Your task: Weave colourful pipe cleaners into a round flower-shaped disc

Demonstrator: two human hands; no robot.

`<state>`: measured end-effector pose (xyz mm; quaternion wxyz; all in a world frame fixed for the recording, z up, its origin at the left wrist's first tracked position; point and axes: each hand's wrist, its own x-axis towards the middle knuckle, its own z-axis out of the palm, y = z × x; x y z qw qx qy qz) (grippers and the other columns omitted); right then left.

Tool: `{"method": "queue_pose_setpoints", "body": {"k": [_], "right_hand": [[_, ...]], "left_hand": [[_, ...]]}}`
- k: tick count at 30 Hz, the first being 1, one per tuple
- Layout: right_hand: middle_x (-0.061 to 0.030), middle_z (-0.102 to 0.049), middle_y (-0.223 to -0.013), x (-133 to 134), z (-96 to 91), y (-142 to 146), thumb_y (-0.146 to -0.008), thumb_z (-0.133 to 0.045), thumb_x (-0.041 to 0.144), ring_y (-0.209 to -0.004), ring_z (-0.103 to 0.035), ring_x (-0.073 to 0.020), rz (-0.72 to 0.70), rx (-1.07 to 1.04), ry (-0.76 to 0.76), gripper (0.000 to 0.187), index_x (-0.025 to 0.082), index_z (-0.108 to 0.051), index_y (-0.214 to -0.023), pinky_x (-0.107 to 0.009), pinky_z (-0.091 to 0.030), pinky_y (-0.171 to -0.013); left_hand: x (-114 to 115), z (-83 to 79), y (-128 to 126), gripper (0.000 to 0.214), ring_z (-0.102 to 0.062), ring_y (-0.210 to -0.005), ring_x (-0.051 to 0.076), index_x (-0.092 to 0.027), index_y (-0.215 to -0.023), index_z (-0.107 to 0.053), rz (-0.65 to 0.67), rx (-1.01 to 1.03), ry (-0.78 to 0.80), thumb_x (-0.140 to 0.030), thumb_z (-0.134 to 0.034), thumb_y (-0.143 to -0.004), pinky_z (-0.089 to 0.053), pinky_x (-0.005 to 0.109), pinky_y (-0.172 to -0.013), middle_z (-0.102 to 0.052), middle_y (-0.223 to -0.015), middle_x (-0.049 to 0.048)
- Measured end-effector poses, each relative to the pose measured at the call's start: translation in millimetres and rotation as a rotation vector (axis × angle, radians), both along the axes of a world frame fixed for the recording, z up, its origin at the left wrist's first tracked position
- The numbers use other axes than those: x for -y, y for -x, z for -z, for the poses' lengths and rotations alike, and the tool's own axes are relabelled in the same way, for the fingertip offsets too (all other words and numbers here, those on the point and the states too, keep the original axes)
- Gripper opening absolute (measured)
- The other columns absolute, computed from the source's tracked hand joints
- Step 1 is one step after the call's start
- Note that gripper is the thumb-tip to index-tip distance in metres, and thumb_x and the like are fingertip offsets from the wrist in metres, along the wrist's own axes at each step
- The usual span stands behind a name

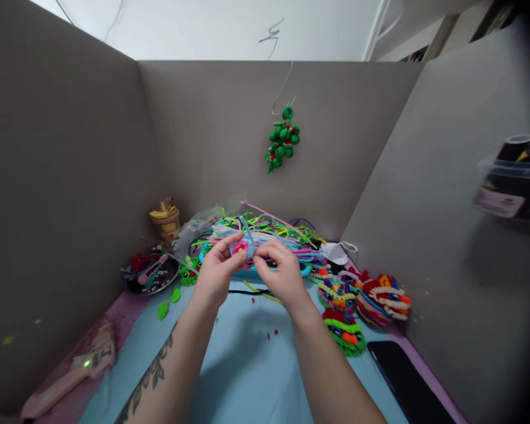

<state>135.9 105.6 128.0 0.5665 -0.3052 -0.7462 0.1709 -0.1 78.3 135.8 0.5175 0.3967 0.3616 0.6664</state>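
Note:
Between my two hands, above the blue table surface, is a small pipe cleaner piece point(240, 248) with a pink coil, a yellow centre and light blue stems round it. My left hand point(219, 265) pinches it from the left between thumb and fingers. On the other side my right hand point(279, 268) has its thumb and fingers closed on the light blue pipe cleaner point(252, 242); the exact grip is partly hidden. Right behind both hands lies a heap of pipe cleaners point(287, 227) in many colours, in and over a blue tray point(307, 271).
At left are a pink glue gun point(70, 377), a metal dish point(172, 277) of tools and a yellow pot point(165, 219). Finished fuzzy figures point(344, 335) and a black phone point(408, 377) lie at right. A green ornament point(283, 141) hangs on the grey partition point(212, 129).

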Motion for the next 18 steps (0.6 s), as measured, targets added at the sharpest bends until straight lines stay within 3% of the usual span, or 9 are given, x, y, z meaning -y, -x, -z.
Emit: {"method": "queue_pose_setpoints", "body": {"k": [11, 18], "right_hand": [[-0.0019, -0.061, -0.072, 2.1, -1.8, -0.2, -0.076, -0.060, 0.016, -0.078, -0.057, -0.0167, -0.038, -0.012, 0.032, 0.013, 0.019, -0.059, -0.064, -0.031, -0.044, -0.076], [-0.0027, -0.065, -0.077, 0.4, -1.6, -2.0, -0.078, -0.054, 0.013, -0.080, -0.059, -0.0171, -0.050, 0.025, -0.024, 0.014, 0.020, -0.063, -0.071, -0.031, -0.044, -0.078]], "left_hand": [[2.1, -2.5, -8.2, 0.049, -0.057, -0.063, 0.007, -0.013, -0.105, -0.064, -0.024, 0.075, 0.010, -0.020, -0.080, -0.059, -0.047, 0.018, -0.057, -0.066, -0.077, 0.0013], [2.7, -4.5, -4.2, 0.050, -0.056, -0.061, 0.007, -0.013, -0.106, -0.063, -0.040, 0.061, 0.024, -0.020, -0.080, -0.059, -0.046, 0.017, -0.054, -0.066, -0.075, 0.0009]]}}
